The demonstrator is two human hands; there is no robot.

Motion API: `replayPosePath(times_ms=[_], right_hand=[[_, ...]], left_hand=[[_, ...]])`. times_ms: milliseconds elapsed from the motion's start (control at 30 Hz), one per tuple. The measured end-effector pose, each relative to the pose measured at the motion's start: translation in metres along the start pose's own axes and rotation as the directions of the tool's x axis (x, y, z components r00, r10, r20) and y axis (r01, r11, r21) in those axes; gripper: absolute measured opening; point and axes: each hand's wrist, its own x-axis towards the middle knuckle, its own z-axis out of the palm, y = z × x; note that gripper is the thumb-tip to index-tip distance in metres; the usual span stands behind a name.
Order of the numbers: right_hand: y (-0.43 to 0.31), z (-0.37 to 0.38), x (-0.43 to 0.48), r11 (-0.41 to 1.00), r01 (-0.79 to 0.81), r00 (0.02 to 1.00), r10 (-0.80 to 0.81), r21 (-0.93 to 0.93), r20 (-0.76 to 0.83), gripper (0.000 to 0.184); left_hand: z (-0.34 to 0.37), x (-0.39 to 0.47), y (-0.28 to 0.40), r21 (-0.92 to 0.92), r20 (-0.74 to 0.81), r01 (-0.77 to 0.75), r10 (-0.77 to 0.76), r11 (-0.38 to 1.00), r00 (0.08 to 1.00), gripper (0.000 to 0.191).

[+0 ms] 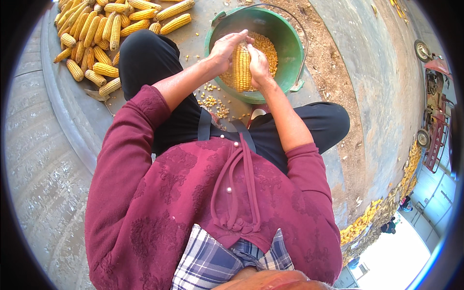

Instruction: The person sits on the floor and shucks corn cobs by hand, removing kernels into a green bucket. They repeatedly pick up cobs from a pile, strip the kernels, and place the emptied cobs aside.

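A yellow ear of corn (241, 70) is held over a green bucket (290, 47). Its lower end points toward my body, and rows of kernels cover the side facing me. My left hand (229, 47) grips the ear's far end from the left, with the fingers partly hidden behind it. On the right side, my right hand (259, 66) holds the same ear, thumb near the top. Loose corn kernels (266, 49) lie in the bucket below both hands. The bucket's wire handle (307, 40) rests along its right rim.
A pile of corn ears (94, 32) lies at the upper left, beyond my bent knee. Spilled kernels (214, 103) are scattered before the bucket. Farther right are a strip of debris (326, 61), a red vehicle (436, 127), more corn (362, 221) and distant people (389, 226).
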Motion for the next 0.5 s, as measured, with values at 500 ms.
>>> replayPosePath(times_ms=[500], right_hand=[[-0.015, 0.003, -0.002, 0.991, -0.043, 0.984, 0.020, 0.126, 0.176, 0.035]], left_hand=[[0.000, 0.005, 0.015, -0.138, -0.010, -0.122, 0.122, 0.983, 0.993, 0.023]])
